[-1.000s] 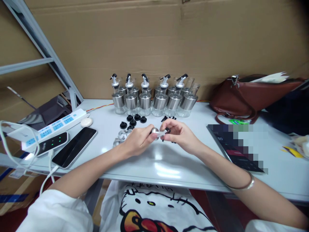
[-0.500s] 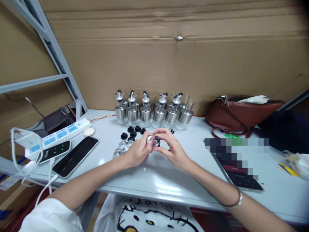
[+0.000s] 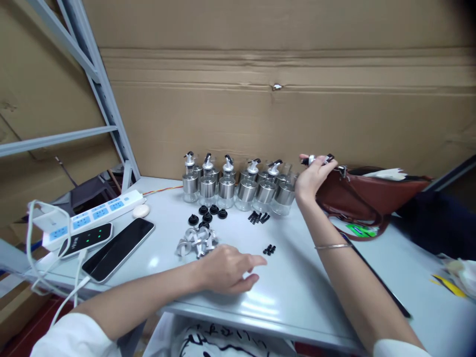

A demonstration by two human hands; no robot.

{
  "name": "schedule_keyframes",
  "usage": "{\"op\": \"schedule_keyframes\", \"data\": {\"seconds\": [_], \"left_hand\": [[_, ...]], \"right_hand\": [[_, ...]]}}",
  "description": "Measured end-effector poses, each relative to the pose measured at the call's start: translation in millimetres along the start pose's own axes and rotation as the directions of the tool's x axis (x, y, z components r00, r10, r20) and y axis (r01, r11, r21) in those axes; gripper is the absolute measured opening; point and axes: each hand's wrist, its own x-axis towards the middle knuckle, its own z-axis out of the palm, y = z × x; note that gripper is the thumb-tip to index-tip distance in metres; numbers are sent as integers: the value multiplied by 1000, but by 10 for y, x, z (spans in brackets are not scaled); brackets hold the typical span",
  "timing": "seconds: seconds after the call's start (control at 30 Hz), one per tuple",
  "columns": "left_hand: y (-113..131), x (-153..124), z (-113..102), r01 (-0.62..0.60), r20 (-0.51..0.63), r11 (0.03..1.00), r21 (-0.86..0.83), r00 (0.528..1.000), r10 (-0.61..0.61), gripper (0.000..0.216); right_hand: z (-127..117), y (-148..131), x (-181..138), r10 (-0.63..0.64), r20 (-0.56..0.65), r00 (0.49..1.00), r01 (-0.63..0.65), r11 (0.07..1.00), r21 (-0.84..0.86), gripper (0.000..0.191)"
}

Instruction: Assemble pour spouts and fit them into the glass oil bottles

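My right hand (image 3: 318, 176) is raised near the back right, closed around a pour spout (image 3: 311, 159) with a black lever and a black stopper end. Low over the front middle of the table, my left hand (image 3: 228, 270) has thumb and index finger apart and holds nothing. Behind it lie a pile of silver spout caps (image 3: 197, 241) and several black stoppers (image 3: 222, 213). Small black pieces (image 3: 269, 249) and black levers (image 3: 259, 217) lie to its right. Glass bottles with steel bands (image 3: 247, 191) stand in rows at the back, several topped with spouts; the front row's rightmost bottle (image 3: 284, 196) has none.
On the left are a power strip (image 3: 100, 213), a power bank (image 3: 87, 240) with white cables, a phone (image 3: 119, 250) and a round white case (image 3: 141, 211). A brown bag (image 3: 372, 193) sits at the right. A cardboard wall (image 3: 208, 114) closes the back.
My hands were together on the spout; now they are apart. My right hand has carried the spout up and right, while my left hand has opened and lowered. The view has tilted upward slightly.
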Motion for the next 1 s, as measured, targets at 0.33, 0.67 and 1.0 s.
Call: {"op": "schedule_keyframes", "data": {"seconds": [0.33, 0.67, 1.0], "left_hand": [[82, 52, 65, 190, 346, 979, -79, 926, -151, 23], [78, 48, 132, 524, 236, 428, -736, 792, -563, 67], [114, 146, -12, 377, 267, 151, -914, 837, -478, 92]], "right_hand": [[57, 288, -5, 158, 41, 987, -160, 986, 46, 16], [-278, -1070, -213, 229, 417, 880, -360, 893, 269, 15], [-412, -1412, -1009, 271, 910, 315, -801, 590, 102, 19]]}}
